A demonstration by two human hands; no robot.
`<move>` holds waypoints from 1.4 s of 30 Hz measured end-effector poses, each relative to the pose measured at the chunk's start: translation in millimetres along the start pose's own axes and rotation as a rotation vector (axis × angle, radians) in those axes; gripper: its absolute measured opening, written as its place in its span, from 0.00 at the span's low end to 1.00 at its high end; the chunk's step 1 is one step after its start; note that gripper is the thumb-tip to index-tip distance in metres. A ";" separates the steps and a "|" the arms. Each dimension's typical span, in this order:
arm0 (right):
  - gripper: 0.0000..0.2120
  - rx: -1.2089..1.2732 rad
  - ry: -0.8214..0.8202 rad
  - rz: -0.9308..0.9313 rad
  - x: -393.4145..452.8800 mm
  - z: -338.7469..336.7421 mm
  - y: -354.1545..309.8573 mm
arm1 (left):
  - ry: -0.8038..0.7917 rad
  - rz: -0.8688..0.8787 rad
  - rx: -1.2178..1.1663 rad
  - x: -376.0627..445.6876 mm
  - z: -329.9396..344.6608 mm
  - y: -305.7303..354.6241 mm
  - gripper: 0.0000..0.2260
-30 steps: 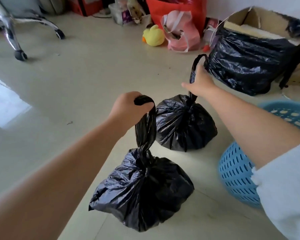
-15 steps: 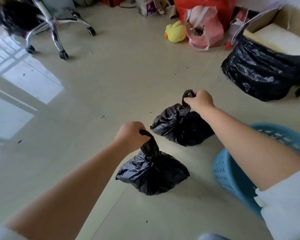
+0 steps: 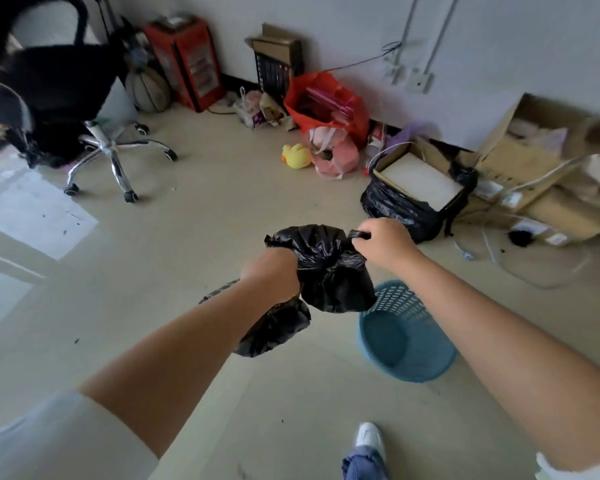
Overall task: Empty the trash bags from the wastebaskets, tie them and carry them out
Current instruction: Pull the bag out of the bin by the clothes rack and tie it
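Two crinkled, glossy black trash bags are held off the floor: upper bag pinched at its knot by right hand, fingers curled tight; lower bag hangs from fisted left hand. Perforated blue plastic wastebasket stands unlined on shiny beige tile floor; cardboard boxes are piled along the wall.

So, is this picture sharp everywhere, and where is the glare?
Head view: the hands and bags are fairly sharp; the chair at top left is smeared by motion; window glare lies on the floor at left; the wide lens bends the wall's edges.
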State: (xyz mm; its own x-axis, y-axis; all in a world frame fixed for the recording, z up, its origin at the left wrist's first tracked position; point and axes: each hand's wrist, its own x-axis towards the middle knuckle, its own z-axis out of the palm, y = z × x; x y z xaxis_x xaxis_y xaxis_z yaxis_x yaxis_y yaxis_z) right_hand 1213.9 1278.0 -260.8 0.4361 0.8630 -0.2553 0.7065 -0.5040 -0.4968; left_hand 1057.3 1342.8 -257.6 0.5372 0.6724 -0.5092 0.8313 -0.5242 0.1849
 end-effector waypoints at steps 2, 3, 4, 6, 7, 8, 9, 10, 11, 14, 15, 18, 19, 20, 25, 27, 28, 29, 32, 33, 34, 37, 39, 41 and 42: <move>0.14 -0.039 0.019 0.050 -44.4 -31.5 -2.9 | 0.012 0.161 0.130 -34.2 -24.6 33.0 0.07; 0.11 -0.049 0.027 0.080 -69.5 -44.6 -1.7 | 0.018 0.248 0.180 -54.4 -33.1 50.5 0.06; 0.09 -0.065 0.032 0.121 -97.0 -57.2 0.3 | 0.023 0.327 0.208 -76.1 -39.8 68.9 0.07; 0.11 -0.096 0.050 0.217 -152.0 -81.9 10.1 | 0.023 0.450 0.224 -111.0 -47.7 105.3 0.09; 0.13 -0.109 0.060 0.265 -180.4 -93.5 18.2 | 0.026 0.499 0.232 -126.1 -48.2 122.4 0.10; 0.15 -0.116 0.066 0.313 -210.1 -104.4 26.6 | 0.025 0.544 0.245 -141.4 -45.8 138.7 0.10; 0.14 -0.108 0.072 0.359 -242.0 -113.9 36.5 | 0.018 0.589 0.267 -156.7 -39.8 154.9 0.11; 0.12 -0.085 0.079 0.411 -275.2 -121.1 46.7 | 0.006 0.637 0.305 -172.4 -30.7 172.3 0.11; 0.11 -0.052 0.084 0.469 -308.7 -125.9 56.3 | -0.011 0.685 0.354 -189.6 -19.2 189.4 0.11; 0.11 0.036 0.168 0.607 -402.4 -128.7 84.8 | -0.079 0.815 0.478 -246.5 20.5 242.5 0.11; 0.10 0.068 0.212 0.648 -432.3 -126.7 95.5 | -0.099 0.852 0.501 -265.1 34.5 261.4 0.11; 0.10 0.169 0.354 0.827 -530.9 -118.5 132.8 | -0.127 0.969 0.567 -326.9 80.3 326.2 0.10; 0.11 0.192 0.395 0.886 -567.3 -114.9 146.8 | -0.132 1.020 0.594 -350.5 97.3 348.7 0.09; 0.11 0.217 0.437 0.941 -604.8 -110.7 160.0 | -0.136 1.076 0.620 -375.2 115.1 371.3 0.07; 0.12 0.328 0.653 1.195 -803.9 -97.2 217.3 | -0.151 1.314 0.701 -515.0 219.8 486.0 0.10; 0.12 0.365 0.731 1.288 -881.6 -91.6 238.1 | -0.166 1.371 0.690 -570.2 263.4 525.0 0.15; 0.12 0.379 0.772 1.334 -919.6 -88.0 248.9 | -0.169 1.403 0.688 -597.9 285.0 543.4 0.16; 0.12 0.388 0.814 1.382 -956.8 -83.8 259.2 | -0.170 1.442 0.691 -625.4 307.1 561.9 0.17; 0.12 0.389 0.888 1.513 -1055.4 -70.7 288.9 | -0.193 1.541 0.685 -706.4 367.6 611.1 0.17; 0.12 0.390 0.907 1.552 -1084.6 -66.5 299.1 | -0.207 1.571 0.676 -732.5 386.5 626.0 0.17; 0.12 0.400 0.929 1.588 -1113.2 -61.8 310.8 | -0.221 1.603 0.661 -758.1 405.5 639.9 0.17; 0.14 0.417 0.967 1.684 -1195.9 -49.6 347.9 | -0.265 1.707 0.653 -833.6 463.6 683.7 0.17; 0.14 0.422 0.923 1.742 -1252.4 -45.8 376.9 | -0.299 1.768 0.659 -884.2 506.1 718.9 0.17; 0.12 0.431 0.840 1.797 -1306.0 -46.3 408.4 | -0.329 1.823 0.697 -929.9 547.9 757.0 0.17; 0.11 0.435 0.791 1.823 -1332.4 -45.3 424.9 | -0.345 1.852 0.727 -952.1 568.8 776.1 0.17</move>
State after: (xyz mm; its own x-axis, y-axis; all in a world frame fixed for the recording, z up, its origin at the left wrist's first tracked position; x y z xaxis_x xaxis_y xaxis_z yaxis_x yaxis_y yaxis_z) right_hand 958.4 -87.6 -94.2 0.5241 -0.7961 -0.3024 -0.8463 -0.4471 -0.2896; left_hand 1109.8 -1.5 -107.4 0.3913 -0.8814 -0.2647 -0.8313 -0.4619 0.3090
